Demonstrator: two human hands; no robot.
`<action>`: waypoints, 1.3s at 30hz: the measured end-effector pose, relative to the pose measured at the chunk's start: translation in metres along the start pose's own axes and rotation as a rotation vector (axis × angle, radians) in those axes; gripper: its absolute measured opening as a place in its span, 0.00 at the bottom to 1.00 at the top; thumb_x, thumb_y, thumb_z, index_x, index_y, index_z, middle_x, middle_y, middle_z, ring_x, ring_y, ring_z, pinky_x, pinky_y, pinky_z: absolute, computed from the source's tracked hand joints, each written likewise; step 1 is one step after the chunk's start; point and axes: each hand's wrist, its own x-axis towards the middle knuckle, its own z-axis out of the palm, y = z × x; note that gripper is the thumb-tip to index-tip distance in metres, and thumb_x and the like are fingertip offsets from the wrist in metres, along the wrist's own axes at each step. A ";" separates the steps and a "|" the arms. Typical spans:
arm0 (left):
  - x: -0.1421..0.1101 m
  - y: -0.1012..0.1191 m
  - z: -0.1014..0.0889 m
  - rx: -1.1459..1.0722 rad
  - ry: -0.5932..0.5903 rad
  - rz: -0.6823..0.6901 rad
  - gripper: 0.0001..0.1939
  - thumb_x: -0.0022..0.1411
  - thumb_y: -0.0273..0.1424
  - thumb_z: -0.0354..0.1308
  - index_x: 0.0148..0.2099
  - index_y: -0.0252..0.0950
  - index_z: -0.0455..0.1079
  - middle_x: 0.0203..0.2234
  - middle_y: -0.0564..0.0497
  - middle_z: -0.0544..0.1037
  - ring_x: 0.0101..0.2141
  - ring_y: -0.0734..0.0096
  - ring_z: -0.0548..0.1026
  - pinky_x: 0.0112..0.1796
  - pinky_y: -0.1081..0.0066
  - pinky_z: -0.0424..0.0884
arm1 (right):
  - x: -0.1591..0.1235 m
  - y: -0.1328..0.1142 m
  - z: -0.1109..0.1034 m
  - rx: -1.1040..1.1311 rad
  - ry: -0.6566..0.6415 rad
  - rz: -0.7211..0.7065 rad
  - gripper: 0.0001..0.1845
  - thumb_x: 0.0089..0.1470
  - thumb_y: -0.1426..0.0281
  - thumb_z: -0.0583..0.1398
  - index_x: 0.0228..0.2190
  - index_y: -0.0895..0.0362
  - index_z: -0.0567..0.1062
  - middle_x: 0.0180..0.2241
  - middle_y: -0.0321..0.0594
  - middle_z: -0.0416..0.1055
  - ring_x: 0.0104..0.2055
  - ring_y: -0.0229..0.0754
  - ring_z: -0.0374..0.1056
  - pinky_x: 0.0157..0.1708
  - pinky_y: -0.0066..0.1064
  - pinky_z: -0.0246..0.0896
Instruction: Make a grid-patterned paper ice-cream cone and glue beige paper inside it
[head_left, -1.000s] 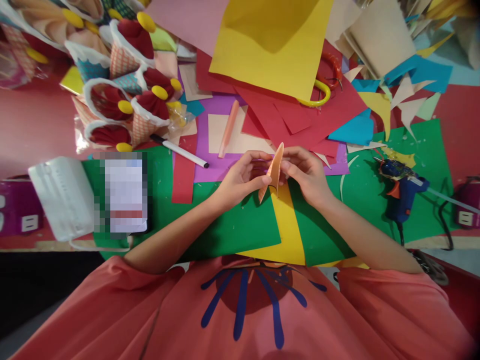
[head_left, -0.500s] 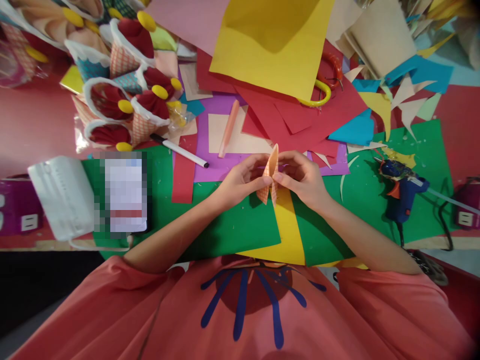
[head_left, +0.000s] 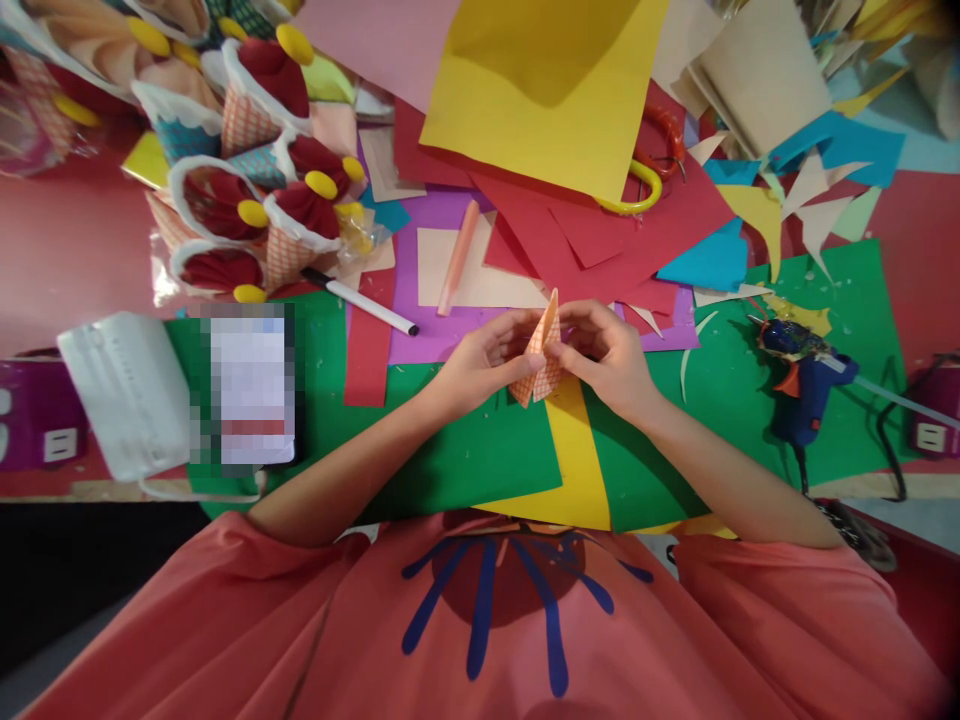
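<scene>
Between my two hands is a small piece of orange-and-white checked foam sheet, curled into a cone shape with a point at the top. My left hand pinches its left side, thumb in front. On the other side my right hand grips it with the thumb on the front and the fingers behind, partly hidden. The two lower edges of the sheet stand close together, a narrow gap between them. Below it lie a green sheet and a yellow strip.
Finished checked cones with red filling are heaped at the back left. A white marker, a pink stick and yellow-handled scissors lie ahead. A blue glue gun rests at right; a phone and white box at left.
The checked sheet has turned and its lower edges have come closer together, so more of its patterned outside faces me. Both hands stay in nearly the same place.
</scene>
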 end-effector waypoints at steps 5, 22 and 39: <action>-0.001 0.002 0.001 -0.009 0.012 -0.010 0.27 0.55 0.43 0.66 0.52 0.35 0.66 0.50 0.43 0.76 0.52 0.61 0.74 0.53 0.65 0.70 | -0.002 -0.001 0.000 -0.026 0.017 -0.023 0.18 0.50 0.56 0.65 0.38 0.53 0.70 0.35 0.35 0.73 0.27 0.32 0.65 0.23 0.26 0.61; -0.004 0.001 0.004 0.015 -0.010 -0.050 0.24 0.57 0.46 0.63 0.46 0.35 0.62 0.34 0.49 0.79 0.34 0.70 0.79 0.34 0.74 0.73 | -0.003 -0.004 0.004 0.157 -0.037 0.022 0.18 0.49 0.59 0.66 0.38 0.53 0.68 0.38 0.35 0.71 0.22 0.28 0.60 0.21 0.26 0.61; -0.003 0.006 0.002 0.088 -0.052 -0.112 0.24 0.58 0.47 0.62 0.46 0.33 0.66 0.38 0.46 0.80 0.35 0.70 0.79 0.33 0.76 0.72 | 0.003 -0.009 -0.004 0.235 -0.033 0.106 0.17 0.51 0.57 0.65 0.37 0.55 0.71 0.34 0.33 0.71 0.20 0.27 0.66 0.20 0.23 0.64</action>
